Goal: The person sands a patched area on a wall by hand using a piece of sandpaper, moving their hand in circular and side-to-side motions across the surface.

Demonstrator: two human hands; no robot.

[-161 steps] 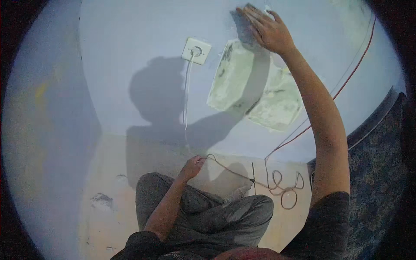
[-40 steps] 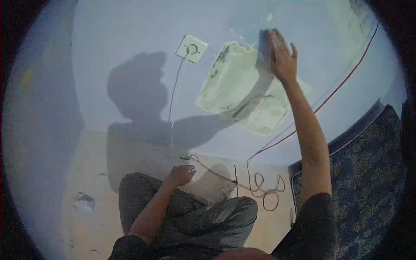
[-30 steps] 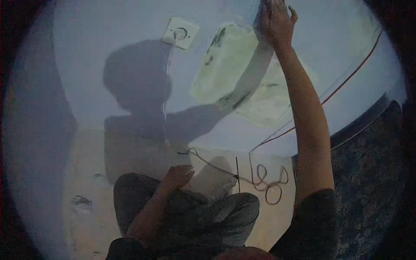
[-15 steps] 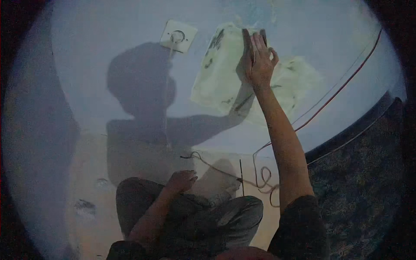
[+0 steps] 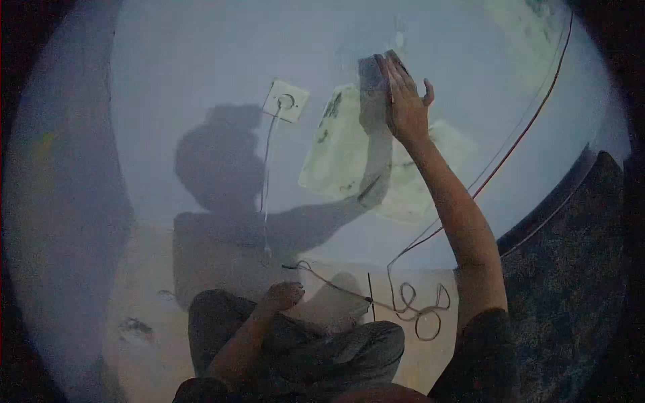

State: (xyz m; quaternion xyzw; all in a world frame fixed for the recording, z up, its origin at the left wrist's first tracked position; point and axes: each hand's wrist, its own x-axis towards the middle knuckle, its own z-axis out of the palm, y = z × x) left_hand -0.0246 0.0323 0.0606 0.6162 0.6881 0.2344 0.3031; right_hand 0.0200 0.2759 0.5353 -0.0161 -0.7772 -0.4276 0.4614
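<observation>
My right arm reaches up along the pale wall (image 5: 222, 54). Its right hand (image 5: 408, 111) is closed over a dark flat block (image 5: 399, 62), whose edges show beside the fingers; its exact kind is unclear. The fingers press together while the thumb stands out to the right. The hand is at the upper edge of a pale greenish patch (image 5: 326, 158) with dark smudges; a second patch (image 5: 411, 198) adjoins it at lower right. Down by my bent left knee, my left hand (image 5: 285, 295) rests with fingers loosely extended and nothing visible in it.
A square wall socket (image 5: 295, 92) has a thin white cable (image 5: 268, 151) hanging from it. A red cable (image 5: 524, 138) runs down the wall at right. A looped cord (image 5: 416, 316) and a thin dark rod (image 5: 369, 285) lie before my knees. Dark patterned material (image 5: 564, 289) covers the right side.
My right hand and the block have moved up over the wall, past the patch's upper edge. The view has shifted upward. My left hand stays by the knee.
</observation>
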